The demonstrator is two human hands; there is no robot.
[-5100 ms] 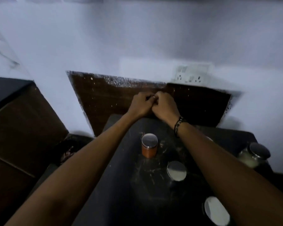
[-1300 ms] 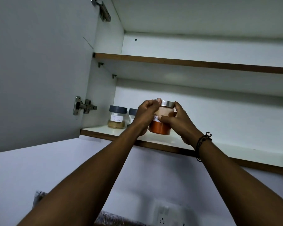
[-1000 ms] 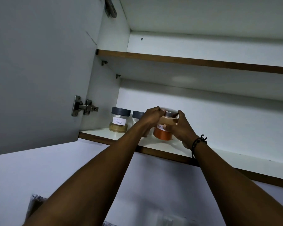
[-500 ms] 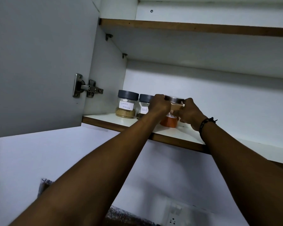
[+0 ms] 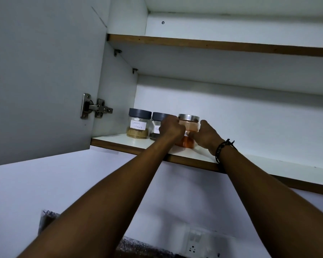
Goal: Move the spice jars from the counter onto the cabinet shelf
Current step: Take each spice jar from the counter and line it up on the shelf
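Where the two bare forearms rise from the bottom edge, a white wall socket (image 5: 194,245) sits low between them and a dark speckled panel (image 5: 131,247) shows beneath the left arm. A black corded bracelet (image 5: 224,148) circles the right wrist, just over the brown front edge of the lower cabinet shelf (image 5: 119,140). On that white shelf the left hand (image 5: 171,130) is curled against the left side of the orange spice jar (image 5: 188,131), and the right hand (image 5: 206,136) cups its right side with the thumb across the lower front; both sets of fingers grip the jar between them. The jar stands upright on the shelf, silver lid on top, orange powder filling its lower half; its white label is mostly hidden by the fingers and cannot be read. Just left of the left hand's fingers, partly behind them, stands a dark-lidded jar (image 5: 158,125) of dark contents whose label shows only the letters "Bl". Left of that, touching or nearly so, is a grey-lidded jar (image 5: 139,125) of tan powder with a handwritten label whose lower line reads "Masala"; the upper line is too faint to read. Further left, a metal hinge (image 5: 94,108) joins the open cabinet door (image 5: 41,71) to the side wall. Above and behind the fingers runs the upper shelf (image 5: 213,44), brown-edged.
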